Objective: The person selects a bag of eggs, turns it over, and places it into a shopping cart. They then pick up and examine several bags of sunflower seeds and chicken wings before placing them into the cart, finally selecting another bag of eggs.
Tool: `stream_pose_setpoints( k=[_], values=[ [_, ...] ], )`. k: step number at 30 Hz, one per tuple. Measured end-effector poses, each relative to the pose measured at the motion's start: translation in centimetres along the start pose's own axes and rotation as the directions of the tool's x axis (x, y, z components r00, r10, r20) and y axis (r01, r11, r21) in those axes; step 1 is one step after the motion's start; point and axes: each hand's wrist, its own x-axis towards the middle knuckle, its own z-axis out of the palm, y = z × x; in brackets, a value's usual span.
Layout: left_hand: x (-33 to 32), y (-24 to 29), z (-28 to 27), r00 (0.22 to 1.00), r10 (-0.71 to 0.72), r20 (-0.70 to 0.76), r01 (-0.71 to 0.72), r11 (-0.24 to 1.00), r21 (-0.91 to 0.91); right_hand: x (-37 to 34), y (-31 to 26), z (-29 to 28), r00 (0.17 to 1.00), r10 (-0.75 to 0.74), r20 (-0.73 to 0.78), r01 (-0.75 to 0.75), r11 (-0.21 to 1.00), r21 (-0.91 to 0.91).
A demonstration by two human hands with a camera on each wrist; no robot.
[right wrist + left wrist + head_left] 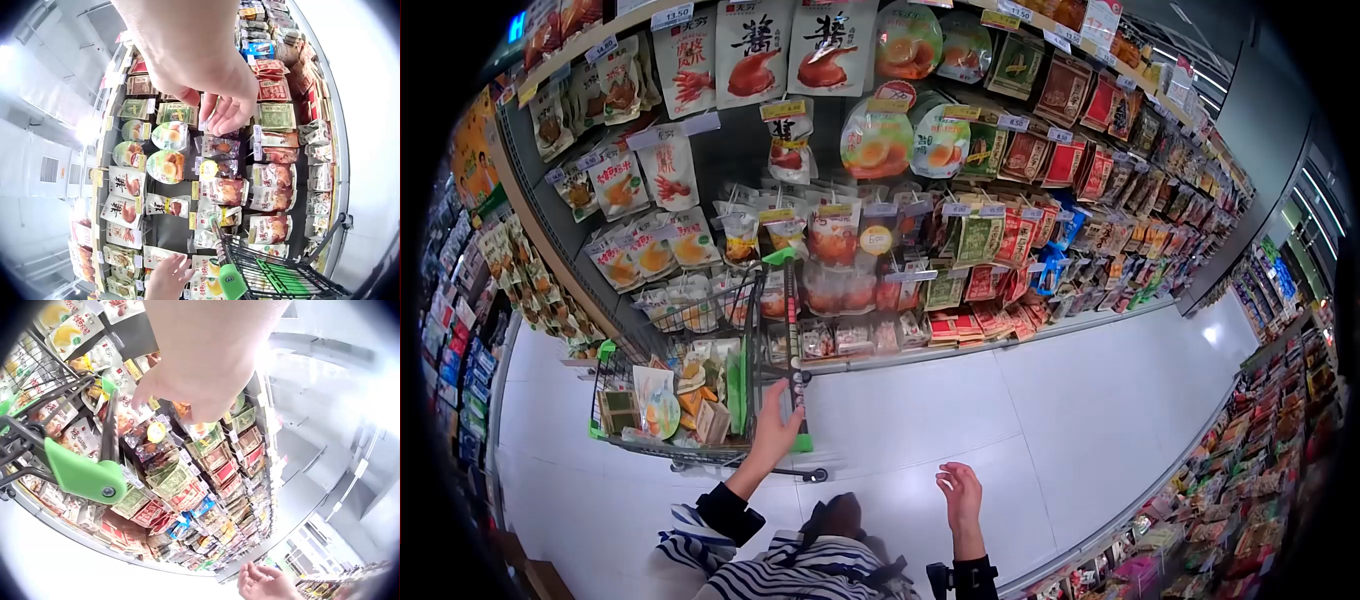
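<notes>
A wire shopping cart [750, 425] with green corner parts stands at the left, its dark handle [796, 330] facing the person. My left hand [772, 432] is beside that handle, fingers loosely bent; the left wrist view has the hand [200, 369] apart from the green handle end [87, 472]. Over the floor to the right, my right hand [962, 500] hangs with fingers slightly curled and nothing in them. The right wrist view gives this hand [200, 75] in front of hanging packets, and the left hand [167, 280] near the cart's green corner [231, 282].
Packets fill the cart's basket, among them a white-and-yellow pouch [657, 402] and a small brown box [712, 423]. Ahead rises a shelf of hanging snack packets [745, 55] with price tags. Another packed shelf [1200, 510] runs along the right. Pale floor [920, 410] lies between.
</notes>
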Motion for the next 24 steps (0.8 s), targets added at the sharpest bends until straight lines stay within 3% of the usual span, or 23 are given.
stream_pose_setpoints(
  k=[4, 7, 8, 16, 24],
  values=[
    [2.4, 1.5, 2.7, 0.996, -0.081, 0.037, 0.089, 0.93, -0.357, 2.1, -0.3, -0.2, 0.999, 0.023, 0.027, -0.023, 1.0, 0.015],
    [6.5, 3.9, 5.0, 0.988, -0.105, 0.117, 0.156, 0.752, -0.64, 5.2, -1.0, 0.1, 0.998, 0.045, 0.041, -0.044, 0.999, -0.023],
    [8.0, 5.7, 5.3, 0.955, -0.223, 0.195, 0.294, 0.633, -0.716, 6.6, -1.5, 0.4, 0.998, 0.052, 0.045, -0.05, 0.998, -0.041],
    [23.6, 14.4, 7.5, 0.996, -0.015, -0.092, -0.072, 0.511, -0.856, 24.9, -13.5, 9.8, 0.931, -0.208, 0.299, 0.222, 0.975, -0.016],
    [32.8, 15.2, 12.2, 0.999, 0.0, -0.052, -0.047, 0.457, -0.888, 35.1, -22.6, 16.0, 0.853, -0.348, 0.389, 0.333, 0.937, 0.107]
  ],
)
